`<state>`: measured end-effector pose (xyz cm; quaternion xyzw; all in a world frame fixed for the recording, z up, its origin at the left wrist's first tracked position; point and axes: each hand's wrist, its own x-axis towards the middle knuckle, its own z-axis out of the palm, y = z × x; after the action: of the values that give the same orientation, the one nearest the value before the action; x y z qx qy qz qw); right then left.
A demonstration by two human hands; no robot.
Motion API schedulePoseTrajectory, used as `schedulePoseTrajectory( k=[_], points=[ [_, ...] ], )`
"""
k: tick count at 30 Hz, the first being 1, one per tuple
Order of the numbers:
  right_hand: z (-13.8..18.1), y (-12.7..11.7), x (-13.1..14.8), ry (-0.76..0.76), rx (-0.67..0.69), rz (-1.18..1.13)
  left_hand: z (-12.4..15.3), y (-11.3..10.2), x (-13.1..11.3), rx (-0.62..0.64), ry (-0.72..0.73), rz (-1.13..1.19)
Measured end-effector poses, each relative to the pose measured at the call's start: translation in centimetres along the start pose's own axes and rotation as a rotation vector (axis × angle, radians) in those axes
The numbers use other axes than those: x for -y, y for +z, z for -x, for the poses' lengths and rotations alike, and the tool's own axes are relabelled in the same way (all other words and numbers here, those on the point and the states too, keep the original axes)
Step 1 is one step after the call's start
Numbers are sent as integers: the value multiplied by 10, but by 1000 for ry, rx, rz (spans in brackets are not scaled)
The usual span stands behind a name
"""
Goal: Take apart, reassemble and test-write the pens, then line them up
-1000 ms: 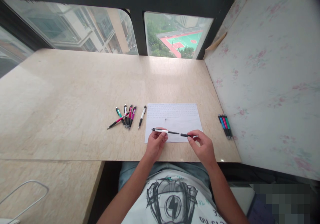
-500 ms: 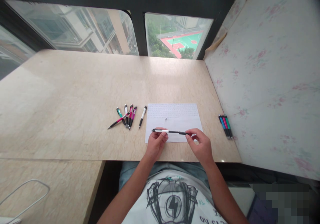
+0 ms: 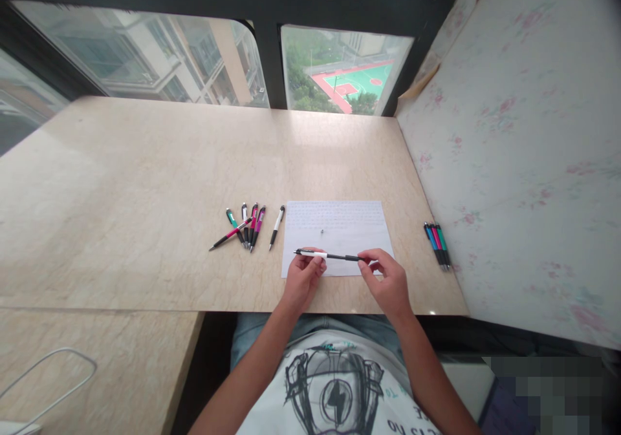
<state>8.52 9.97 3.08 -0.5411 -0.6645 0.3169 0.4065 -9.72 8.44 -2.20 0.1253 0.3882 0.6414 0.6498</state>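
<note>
My left hand [image 3: 304,273] pinches the white barrel of a ballpoint pen [image 3: 314,254], held level above the paper, its black clip end pointing left. From the barrel a thin dark section runs right to a thicker black grip sleeve [image 3: 352,258]. My right hand [image 3: 385,280] holds that sleeve's right end between thumb and fingers. Below lies a white sheet of paper [image 3: 339,218] with rows of faint writing. On it sits a tiny metallic piece [image 3: 322,231], probably a pen tip, just beyond the pen.
Several coloured pens [image 3: 253,225] lie in a loose cluster on the left, one across the others. A white pen [image 3: 276,228] lies beside the paper. More pens [image 3: 437,246] lie side by side near the right wall [image 3: 509,163]. A cable [image 3: 72,351] loops at lower left.
My right hand has shifted slightly left, bringing the black grip sleeve a little nearer the white barrel. My left hand and the loose pens have stayed put.
</note>
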Motion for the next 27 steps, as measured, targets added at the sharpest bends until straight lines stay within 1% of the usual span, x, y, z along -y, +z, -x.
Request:
schedulePoseTrajectory(
  k=[9, 13, 18, 23, 27],
  points=[
    [2, 0, -2, 25, 10, -26, 1, 1, -1, 2, -1, -11],
    [2, 3, 0, 9, 25, -24, 1, 3, -2, 5, -1, -17],
    [1, 10, 3, -35, 64, -5, 1, 3, -2, 4, -8, -18],
    [-2, 19, 5, -42, 91, -32, 1, 2, 0, 19, -9, -21],
    [-3, 27, -1, -44, 97, -70, 1, 2, -1, 25, -13, -15]
  ],
)
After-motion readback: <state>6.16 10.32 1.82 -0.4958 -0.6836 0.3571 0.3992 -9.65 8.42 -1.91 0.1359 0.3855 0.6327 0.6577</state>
